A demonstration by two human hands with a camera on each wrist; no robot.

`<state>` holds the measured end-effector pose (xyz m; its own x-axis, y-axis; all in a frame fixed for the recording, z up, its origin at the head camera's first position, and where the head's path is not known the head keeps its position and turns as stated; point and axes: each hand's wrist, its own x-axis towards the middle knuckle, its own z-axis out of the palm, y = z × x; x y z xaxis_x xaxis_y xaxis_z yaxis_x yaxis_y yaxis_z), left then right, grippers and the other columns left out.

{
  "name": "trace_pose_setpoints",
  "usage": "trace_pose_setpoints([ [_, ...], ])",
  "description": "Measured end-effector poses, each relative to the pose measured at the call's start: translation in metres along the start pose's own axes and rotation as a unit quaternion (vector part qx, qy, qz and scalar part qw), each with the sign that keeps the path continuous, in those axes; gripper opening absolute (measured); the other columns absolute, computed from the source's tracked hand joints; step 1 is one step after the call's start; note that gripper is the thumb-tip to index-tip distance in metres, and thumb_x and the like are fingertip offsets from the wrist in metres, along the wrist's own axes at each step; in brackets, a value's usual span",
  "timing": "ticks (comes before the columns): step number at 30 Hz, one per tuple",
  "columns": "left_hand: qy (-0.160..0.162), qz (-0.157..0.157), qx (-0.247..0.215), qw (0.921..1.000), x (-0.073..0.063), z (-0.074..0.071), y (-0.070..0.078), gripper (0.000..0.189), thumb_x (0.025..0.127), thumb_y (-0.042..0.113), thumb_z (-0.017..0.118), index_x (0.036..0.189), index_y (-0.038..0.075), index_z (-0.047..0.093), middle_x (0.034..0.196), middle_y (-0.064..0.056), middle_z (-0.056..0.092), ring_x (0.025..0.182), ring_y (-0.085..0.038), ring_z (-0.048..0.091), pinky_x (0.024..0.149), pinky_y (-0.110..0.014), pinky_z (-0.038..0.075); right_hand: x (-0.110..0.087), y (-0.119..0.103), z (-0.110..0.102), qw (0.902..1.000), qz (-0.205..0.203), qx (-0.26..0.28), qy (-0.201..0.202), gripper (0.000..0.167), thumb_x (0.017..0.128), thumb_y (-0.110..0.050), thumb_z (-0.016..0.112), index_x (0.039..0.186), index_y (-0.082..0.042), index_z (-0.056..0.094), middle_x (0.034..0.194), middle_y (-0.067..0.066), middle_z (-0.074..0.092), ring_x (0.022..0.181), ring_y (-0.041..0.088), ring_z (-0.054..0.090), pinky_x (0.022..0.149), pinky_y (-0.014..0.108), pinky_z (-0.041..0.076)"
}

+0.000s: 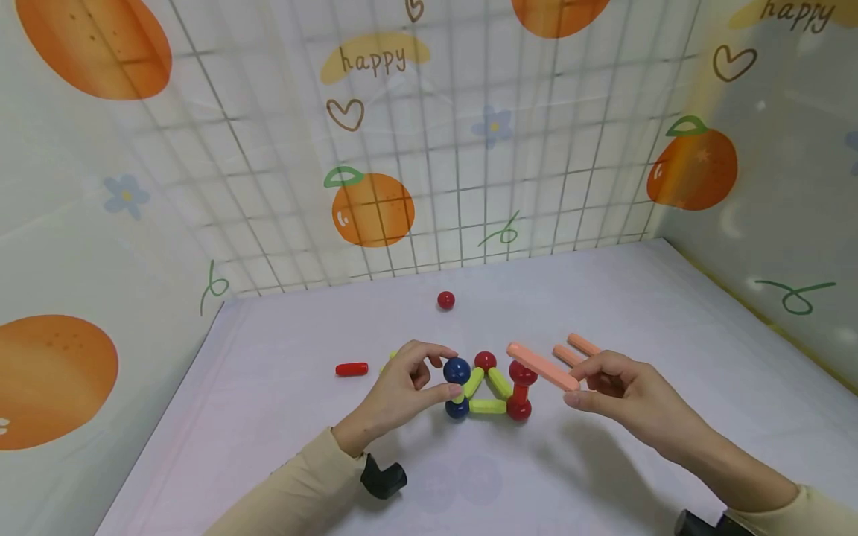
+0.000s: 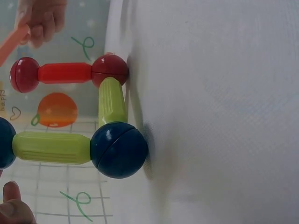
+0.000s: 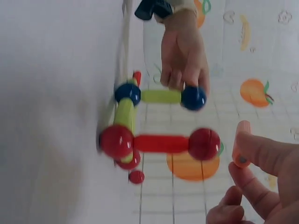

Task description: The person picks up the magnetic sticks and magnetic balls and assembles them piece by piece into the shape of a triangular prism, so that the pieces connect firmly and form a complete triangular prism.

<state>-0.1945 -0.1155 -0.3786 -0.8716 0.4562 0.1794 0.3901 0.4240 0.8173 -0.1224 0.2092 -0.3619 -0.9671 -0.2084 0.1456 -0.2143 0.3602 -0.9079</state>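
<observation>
A magnetic stick-and-ball frame stands on the table. Three yellow-green sticks (image 1: 488, 406) form its triangular base, joined by balls. My left hand (image 1: 402, 383) pinches the upper blue ball (image 1: 457, 371), which tops an upright yellow-green stick (image 2: 51, 147) on a lower blue ball (image 2: 119, 150). At the right corner, an upright red stick (image 3: 161, 143) carries a red ball (image 3: 204, 143). My right hand (image 1: 626, 398) pinches a salmon-pink stick (image 1: 543, 366) by its near end, between thumb and fingers. In the head view, its far end overlaps that red ball; the right wrist view shows them apart.
Behind the frame lies a loose red ball (image 1: 445, 300). Left of my left hand is a short red stick (image 1: 351, 369), with a yellow-green piece (image 1: 393, 356) partly hidden by the hand. Two more salmon-pink sticks (image 1: 582, 344) lie behind my right hand. A patterned curtain (image 1: 429, 149) hangs at the back.
</observation>
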Motion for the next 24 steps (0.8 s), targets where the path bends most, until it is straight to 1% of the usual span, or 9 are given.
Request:
trace_pose_setpoints([
  [2,0.0,0.0,0.001,1.0,0.0,0.0,0.001,0.04,0.083,0.029,0.079,0.121,0.028,0.065,0.109,-0.014,0.057,0.071,-0.012,0.042,0.061,-0.02,0.033,0.0,-0.002,0.006,0.9997,-0.012,0.015,-0.013,0.022,0.086,-0.02,0.075,0.1,-0.007,0.065,0.159,0.016,0.031,0.122,-0.017,0.048,0.075,0.016,0.049],
  [3,0.0,0.0,0.001,1.0,0.0,0.0,0.001,0.04,0.083,0.029,0.079,0.121,0.028,0.065,0.109,-0.014,0.056,0.071,-0.012,0.042,0.061,-0.02,0.033,0.001,-0.003,0.009,0.9995,-0.015,0.02,-0.017,0.021,0.086,-0.02,0.076,0.1,-0.008,0.066,0.16,0.015,0.029,0.125,-0.021,0.042,0.076,0.016,0.048],
  [4,0.0,0.0,0.001,1.0,0.0,0.0,0.0,0.041,0.083,0.029,0.079,0.121,0.028,0.065,0.109,-0.013,0.056,0.071,-0.012,0.042,0.062,-0.02,0.033,0.001,-0.004,0.012,0.9995,-0.014,0.021,-0.02,0.021,0.085,-0.021,0.076,0.1,-0.009,0.066,0.157,0.014,0.032,0.121,-0.021,0.043,0.076,0.016,0.047],
  [6,0.001,0.001,0.002,1.0,0.0,0.0,0.0,0.041,0.083,0.03,0.08,0.121,0.028,0.065,0.107,-0.01,0.056,0.071,-0.012,0.042,0.062,-0.02,0.033,0.002,-0.004,0.018,0.9997,-0.002,0.009,-0.023,0.021,0.084,-0.023,0.078,0.099,-0.012,0.068,0.135,0.014,0.05,0.105,-0.012,0.053,0.07,0.017,0.046],
  [7,0.002,0.002,0.003,1.0,0.0,0.0,0.0,0.041,0.082,0.03,0.08,0.121,0.028,0.066,0.106,-0.008,0.056,0.071,-0.011,0.042,0.062,-0.02,0.033,0.003,-0.003,0.021,0.9996,0.004,0.006,-0.026,0.021,0.083,-0.024,0.078,0.099,-0.014,0.069,0.122,0.012,0.054,0.095,-0.005,0.054,0.066,0.018,0.044],
  [9,0.004,0.003,0.004,1.0,0.0,0.0,0.0,0.041,0.082,0.03,0.08,0.12,0.028,0.066,0.104,-0.005,0.055,0.071,-0.011,0.042,0.061,-0.02,0.033,0.005,0.0,0.026,0.9994,0.012,-0.001,-0.031,0.021,0.081,-0.025,0.08,0.098,-0.016,0.071,0.096,0.008,0.051,0.077,0.008,0.047,0.058,0.023,0.037],
  [11,0.005,0.004,0.004,1.0,0.0,-0.001,-0.001,0.041,0.082,0.03,0.08,0.12,0.028,0.066,0.104,-0.003,0.055,0.07,-0.011,0.042,0.061,-0.02,0.033,0.007,0.003,0.031,0.9991,0.017,-0.005,-0.039,0.021,0.08,-0.026,0.08,0.097,-0.017,0.071,0.08,0.007,0.044,0.067,0.014,0.041,0.055,0.024,0.033],
  [17,0.004,0.002,0.001,1.0,-0.001,-0.001,-0.001,0.041,0.083,0.029,0.079,0.121,0.027,0.065,0.109,-0.013,0.056,0.071,-0.012,0.042,0.062,-0.02,0.033,0.012,0.012,0.04,0.9984,0.012,-0.007,-0.055,0.022,0.079,-0.025,0.082,0.096,-0.016,0.072,0.078,0.005,0.047,0.066,0.012,0.041,0.053,0.023,0.032],
  [24,0.001,0.003,0.0,1.0,-0.001,-0.002,-0.002,0.041,0.083,0.029,0.079,0.122,0.027,0.065,0.109,-0.013,0.056,0.071,-0.012,0.042,0.062,-0.02,0.034,0.018,0.016,0.045,0.9976,0.034,-0.008,-0.059,0.025,0.078,-0.026,0.082,0.097,-0.013,0.072,0.078,0.005,0.047,0.066,0.011,0.042,0.054,0.023,0.032],
])
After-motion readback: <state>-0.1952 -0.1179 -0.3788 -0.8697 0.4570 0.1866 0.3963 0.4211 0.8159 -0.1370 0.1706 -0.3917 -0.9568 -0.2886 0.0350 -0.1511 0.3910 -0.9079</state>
